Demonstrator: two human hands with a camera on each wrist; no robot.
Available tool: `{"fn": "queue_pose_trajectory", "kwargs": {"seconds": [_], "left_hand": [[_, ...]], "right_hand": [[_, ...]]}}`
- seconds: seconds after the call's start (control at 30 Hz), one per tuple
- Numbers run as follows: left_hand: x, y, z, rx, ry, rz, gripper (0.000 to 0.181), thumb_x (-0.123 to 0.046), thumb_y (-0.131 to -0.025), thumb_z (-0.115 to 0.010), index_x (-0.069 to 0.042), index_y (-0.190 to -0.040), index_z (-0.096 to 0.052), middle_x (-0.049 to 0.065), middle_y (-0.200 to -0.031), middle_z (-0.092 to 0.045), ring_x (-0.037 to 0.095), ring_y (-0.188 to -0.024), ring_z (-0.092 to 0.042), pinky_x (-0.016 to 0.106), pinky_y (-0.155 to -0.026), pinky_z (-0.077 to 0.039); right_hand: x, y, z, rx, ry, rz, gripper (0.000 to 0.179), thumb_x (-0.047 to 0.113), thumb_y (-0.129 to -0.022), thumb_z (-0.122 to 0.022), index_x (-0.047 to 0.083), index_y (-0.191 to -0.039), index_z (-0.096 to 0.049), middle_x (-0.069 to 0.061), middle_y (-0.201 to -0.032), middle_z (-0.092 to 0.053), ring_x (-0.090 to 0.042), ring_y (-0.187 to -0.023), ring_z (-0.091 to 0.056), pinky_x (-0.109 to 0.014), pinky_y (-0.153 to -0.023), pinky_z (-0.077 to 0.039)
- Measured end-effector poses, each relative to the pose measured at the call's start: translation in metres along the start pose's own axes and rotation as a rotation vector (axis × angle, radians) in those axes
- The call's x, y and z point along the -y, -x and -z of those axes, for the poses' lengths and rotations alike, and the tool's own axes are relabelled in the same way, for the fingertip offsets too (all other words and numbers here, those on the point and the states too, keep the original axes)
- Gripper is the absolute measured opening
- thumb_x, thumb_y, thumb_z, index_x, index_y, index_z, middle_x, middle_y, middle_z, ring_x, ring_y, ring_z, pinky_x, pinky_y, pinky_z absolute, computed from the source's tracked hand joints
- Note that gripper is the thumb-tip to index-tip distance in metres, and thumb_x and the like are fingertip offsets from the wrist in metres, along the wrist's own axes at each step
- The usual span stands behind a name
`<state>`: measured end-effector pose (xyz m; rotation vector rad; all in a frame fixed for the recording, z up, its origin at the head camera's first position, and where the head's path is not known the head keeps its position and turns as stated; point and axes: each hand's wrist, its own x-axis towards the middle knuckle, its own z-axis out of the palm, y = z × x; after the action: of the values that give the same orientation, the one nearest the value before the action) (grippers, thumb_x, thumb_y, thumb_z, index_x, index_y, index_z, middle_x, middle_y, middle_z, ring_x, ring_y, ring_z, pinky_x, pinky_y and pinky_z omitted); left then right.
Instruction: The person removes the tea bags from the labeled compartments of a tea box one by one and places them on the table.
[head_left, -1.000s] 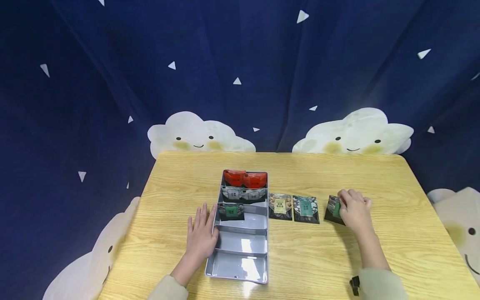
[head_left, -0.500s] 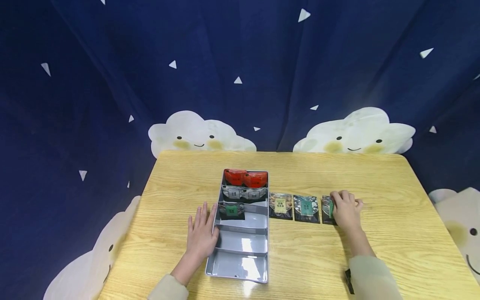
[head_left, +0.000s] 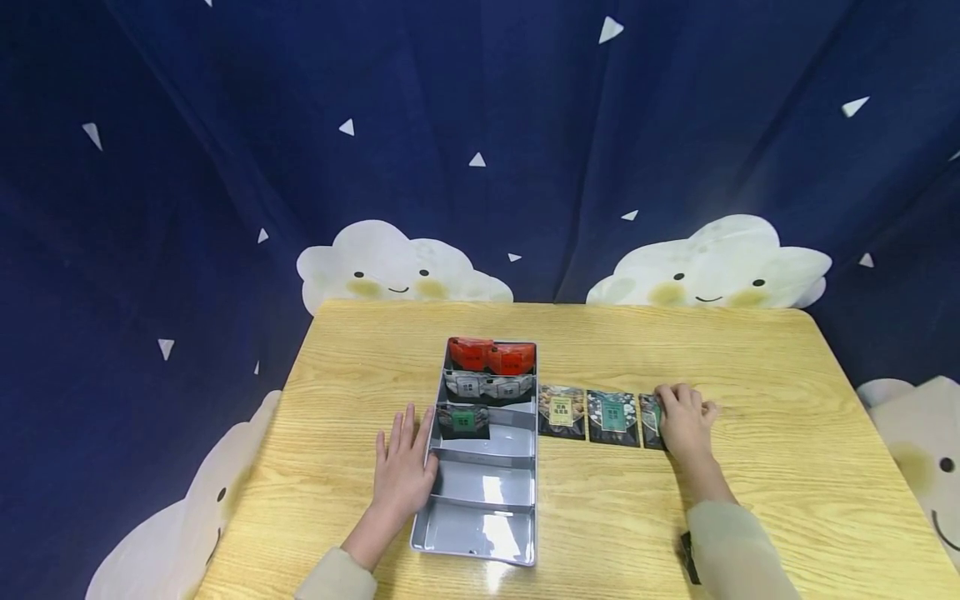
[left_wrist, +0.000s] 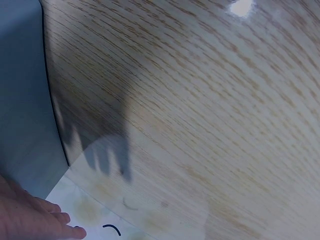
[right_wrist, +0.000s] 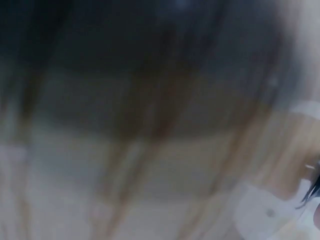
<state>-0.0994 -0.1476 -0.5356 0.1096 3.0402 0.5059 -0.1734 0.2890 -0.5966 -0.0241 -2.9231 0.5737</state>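
Note:
My left hand [head_left: 405, 471] rests with straight fingers against the left side of a grey compartment tray [head_left: 480, 531]. In the left wrist view its fingers [left_wrist: 60, 225] lie along the tray's wall [left_wrist: 22, 100]. My right hand [head_left: 688, 427] holds a dark packet [head_left: 650, 421] with a green label on the table, its curled fingers covering the packet's right part. To its left lie a dark packet with a teal label [head_left: 612, 417] and one with a yellow label [head_left: 562, 412]. A green-labelled dark packet [head_left: 462, 422] sits in the tray's third compartment.
Red packets [head_left: 491, 357] fill the tray's back compartment, with silver-grey packets [head_left: 487, 387] in the one before it. A small black object [head_left: 689, 558] shows beside the right sleeve [head_left: 735, 546]. A blue curtain [head_left: 480, 150] hangs behind the wooden table [head_left: 615, 517].
My right hand has moved left with the green-labelled packet, which has turned from tilted to nearly straight and now lies close to the teal-labelled one. The left hand has stayed in place.

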Motion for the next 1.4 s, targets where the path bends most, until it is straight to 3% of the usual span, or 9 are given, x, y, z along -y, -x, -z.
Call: {"fn": "queue_pose_trajectory", "kwargs": {"seconds": [0.73, 0.93, 1.07, 1.2, 1.4], "left_hand": [[0.000, -0.001, 0.000, -0.002, 0.007, -0.006, 0.063, -0.024, -0.089, -0.045, -0.019, -0.147, -0.022, 0.014, -0.152, -0.012, 0.034, -0.138, -0.010, 0.056, -0.108, -0.006], [0.001, 0.000, -0.001, -0.017, 0.002, -0.013, 0.062, -0.024, -0.088, -0.045, -0.017, -0.146, -0.024, 0.015, -0.151, -0.015, 0.035, -0.138, -0.013, 0.057, -0.108, -0.007], [0.001, 0.000, -0.001, -0.025, -0.001, -0.019, 0.062, -0.023, -0.088, -0.045, -0.017, -0.146, -0.025, 0.015, -0.151, -0.016, 0.035, -0.137, -0.014, 0.057, -0.107, -0.008], [0.001, 0.000, -0.002, -0.023, -0.008, -0.020, 0.063, -0.023, -0.088, -0.046, -0.017, -0.146, -0.024, 0.015, -0.151, -0.015, 0.034, -0.138, -0.012, 0.056, -0.108, -0.008], [0.001, 0.000, -0.001, -0.015, -0.021, -0.021, 0.063, -0.024, -0.088, -0.045, -0.016, -0.146, -0.023, 0.014, -0.151, -0.015, 0.033, -0.138, -0.011, 0.056, -0.108, -0.008]], "right_hand": [[0.001, -0.001, 0.001, 0.009, -0.006, -0.021, 0.014, 0.014, -0.096, -0.042, 0.011, -0.106, -0.051, -0.016, -0.110, -0.043, -0.039, -0.105, -0.035, -0.064, -0.089, -0.013], [0.013, -0.001, 0.004, -0.092, -0.045, -0.019, 0.015, 0.007, -0.093, -0.046, 0.009, -0.106, -0.052, -0.018, -0.111, -0.045, -0.040, -0.107, -0.037, -0.062, -0.089, -0.014], [0.032, -0.003, 0.006, -0.182, -0.087, 0.045, 0.017, 0.004, -0.090, -0.050, 0.007, -0.106, -0.054, -0.017, -0.110, -0.049, -0.039, -0.106, -0.039, -0.060, -0.089, -0.016], [0.057, -0.006, 0.009, -0.251, -0.114, 0.162, 0.015, 0.007, -0.089, -0.054, 0.008, -0.104, -0.057, -0.016, -0.108, -0.051, -0.038, -0.104, -0.041, -0.061, -0.087, -0.018], [0.101, -0.009, 0.015, -0.256, -0.138, 0.298, 0.020, 0.009, -0.088, -0.057, 0.008, -0.108, -0.056, -0.015, -0.109, -0.052, -0.037, -0.103, -0.043, -0.060, -0.084, -0.021]]}}
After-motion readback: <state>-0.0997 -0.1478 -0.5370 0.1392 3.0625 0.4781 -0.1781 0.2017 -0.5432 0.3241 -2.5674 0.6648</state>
